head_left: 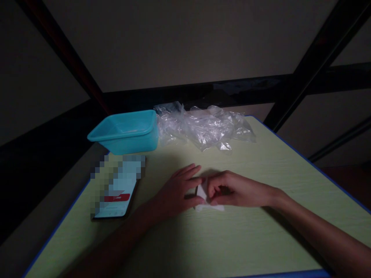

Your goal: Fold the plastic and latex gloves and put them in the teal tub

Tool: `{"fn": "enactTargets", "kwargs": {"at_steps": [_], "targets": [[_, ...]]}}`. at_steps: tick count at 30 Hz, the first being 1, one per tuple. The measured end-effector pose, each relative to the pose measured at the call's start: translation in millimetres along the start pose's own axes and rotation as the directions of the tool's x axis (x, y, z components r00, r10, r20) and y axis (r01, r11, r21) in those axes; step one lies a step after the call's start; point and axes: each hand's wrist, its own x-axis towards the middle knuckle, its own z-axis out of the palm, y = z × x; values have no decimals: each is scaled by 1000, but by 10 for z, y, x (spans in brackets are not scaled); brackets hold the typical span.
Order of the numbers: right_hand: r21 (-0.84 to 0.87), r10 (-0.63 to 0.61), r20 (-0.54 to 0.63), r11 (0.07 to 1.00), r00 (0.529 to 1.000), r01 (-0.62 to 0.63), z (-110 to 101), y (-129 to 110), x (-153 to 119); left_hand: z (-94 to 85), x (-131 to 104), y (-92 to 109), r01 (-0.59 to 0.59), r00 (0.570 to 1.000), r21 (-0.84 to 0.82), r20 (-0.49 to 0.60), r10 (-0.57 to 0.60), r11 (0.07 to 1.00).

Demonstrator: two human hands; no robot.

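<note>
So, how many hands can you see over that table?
2. The left hand is just left of a small white piece on the table, its thumb at it; the right hand is at its right side.

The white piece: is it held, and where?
Can't tell for sure: the left hand is at the left edge of the white piece, the right hand over its right part.
</note>
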Motion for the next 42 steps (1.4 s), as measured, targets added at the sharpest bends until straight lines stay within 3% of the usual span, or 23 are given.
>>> {"fn": "enactTargets", "kwargs": {"at_steps": [6,12,14,19,23,29,34,38,42], "targets": [[-160,-98,5,982,995,98,34,9,33,-30,21,-8,48,998,-31,38,-47,998],[-189,-149,54,969,987,157,14,-21,37,-26,25,-4,66,994,-15,82,-65,998],[-184,-118,25,976,993,121,0,-12,25,-18,20,-5,60,996,-6,74,-59,998],[-328,27,-220,939,975,-100,-42,36,-37,12,-3,-36,32,999,11,19,-32,999],[-371,128,-216,906,968,-202,-29,38,-56,55,-23,-86,-18,998,-24,-65,16,1000],[-152,214,-211,957,954,-248,42,-67,-35,82,-26,-94,-5,989,-143,-147,-17,990],[99,175,-220,983,960,-156,114,-104,-14,47,-25,-40,94,980,-323,-135,-144,942],[237,130,-348,970,929,-48,152,-73,14,6,6,14,169,962,-548,-88,-257,819],[388,129,-419,920,899,49,150,-59,49,-5,56,77,169,925,-793,-77,-371,585]]}}
